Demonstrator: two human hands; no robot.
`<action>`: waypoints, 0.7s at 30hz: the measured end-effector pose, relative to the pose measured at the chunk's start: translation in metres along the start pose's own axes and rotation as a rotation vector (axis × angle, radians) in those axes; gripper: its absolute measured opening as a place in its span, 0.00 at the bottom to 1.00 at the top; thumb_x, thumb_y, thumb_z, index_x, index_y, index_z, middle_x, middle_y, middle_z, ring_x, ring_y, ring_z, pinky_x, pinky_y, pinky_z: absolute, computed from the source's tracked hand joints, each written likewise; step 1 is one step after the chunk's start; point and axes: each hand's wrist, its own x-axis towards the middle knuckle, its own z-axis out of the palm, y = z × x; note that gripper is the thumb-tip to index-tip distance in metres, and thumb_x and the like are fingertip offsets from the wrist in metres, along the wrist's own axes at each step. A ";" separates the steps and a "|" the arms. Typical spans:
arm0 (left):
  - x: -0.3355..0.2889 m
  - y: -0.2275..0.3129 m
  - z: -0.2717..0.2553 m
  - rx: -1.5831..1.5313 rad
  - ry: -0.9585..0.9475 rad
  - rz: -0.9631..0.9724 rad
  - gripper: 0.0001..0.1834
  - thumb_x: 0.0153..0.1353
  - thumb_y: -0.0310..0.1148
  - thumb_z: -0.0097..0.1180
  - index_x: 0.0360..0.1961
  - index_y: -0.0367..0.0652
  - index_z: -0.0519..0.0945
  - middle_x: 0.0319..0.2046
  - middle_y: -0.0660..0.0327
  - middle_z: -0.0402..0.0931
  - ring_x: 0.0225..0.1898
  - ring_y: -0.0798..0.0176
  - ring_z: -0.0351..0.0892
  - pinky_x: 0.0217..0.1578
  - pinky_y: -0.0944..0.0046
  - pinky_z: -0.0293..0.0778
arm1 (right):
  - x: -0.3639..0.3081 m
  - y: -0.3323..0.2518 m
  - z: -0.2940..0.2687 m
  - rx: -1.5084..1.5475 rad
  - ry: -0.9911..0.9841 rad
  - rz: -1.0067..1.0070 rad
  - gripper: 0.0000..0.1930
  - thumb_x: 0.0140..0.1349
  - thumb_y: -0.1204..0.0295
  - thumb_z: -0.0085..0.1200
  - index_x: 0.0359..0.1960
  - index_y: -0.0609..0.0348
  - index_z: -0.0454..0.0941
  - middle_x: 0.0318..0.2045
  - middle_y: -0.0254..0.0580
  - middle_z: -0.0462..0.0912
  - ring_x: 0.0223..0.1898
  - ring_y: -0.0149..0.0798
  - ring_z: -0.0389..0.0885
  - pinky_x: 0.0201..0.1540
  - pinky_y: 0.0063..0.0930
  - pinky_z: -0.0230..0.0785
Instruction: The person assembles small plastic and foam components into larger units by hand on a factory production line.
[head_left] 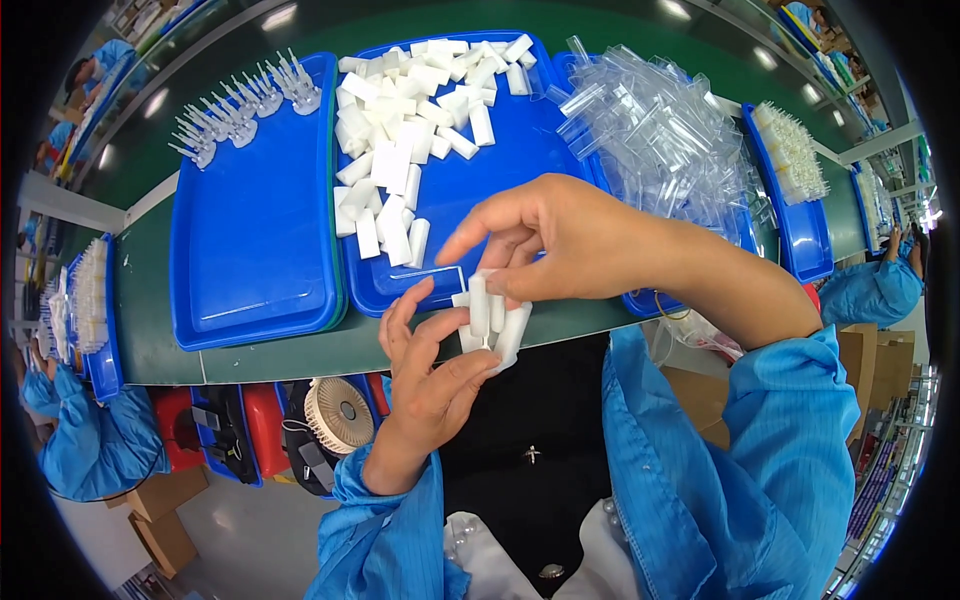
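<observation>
Over the near edge of the green table (280, 362), I find both hands working on a small cluster of white foam pieces (490, 322). My left hand (432, 372) cups the cluster from below, fingers curled and partly spread, thumb against its lower side. My right hand (560, 240) comes in from above, thumb and middle finger pinching the top of one upright piece, index finger lifted clear. The cluster hangs just in front of the middle blue tray (450, 190), which carries a loose heap of like white pieces (410, 120). The left blue tray (255, 230) holds a row of small pronged white parts (240, 105) at its far end. The right tray is piled with clear plastic sleeves (660, 130).
</observation>
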 end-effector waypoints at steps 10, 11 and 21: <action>0.004 0.009 0.002 0.029 -0.071 0.023 0.12 0.40 0.30 0.66 0.29 0.59 0.82 0.43 0.63 0.74 0.56 0.44 0.63 0.56 0.40 0.46 | -0.017 0.001 -0.015 -0.226 -0.155 -0.067 0.09 0.54 0.75 0.58 0.38 0.62 0.81 0.31 0.42 0.83 0.32 0.30 0.82 0.38 0.23 0.73; 0.004 0.009 0.002 0.025 -0.073 0.022 0.12 0.40 0.30 0.66 0.29 0.59 0.82 0.44 0.63 0.74 0.56 0.43 0.63 0.56 0.40 0.45 | -0.018 0.003 -0.013 -0.221 -0.106 -0.021 0.09 0.55 0.73 0.58 0.36 0.62 0.81 0.30 0.41 0.83 0.31 0.30 0.81 0.37 0.23 0.72; 0.005 0.007 0.008 -0.020 -0.006 0.082 0.13 0.38 0.27 0.68 0.28 0.54 0.82 0.52 0.53 0.65 0.57 0.41 0.62 0.56 0.40 0.50 | -0.027 0.019 0.005 -0.174 0.034 0.053 0.08 0.56 0.68 0.57 0.33 0.60 0.82 0.28 0.38 0.82 0.30 0.28 0.78 0.38 0.24 0.70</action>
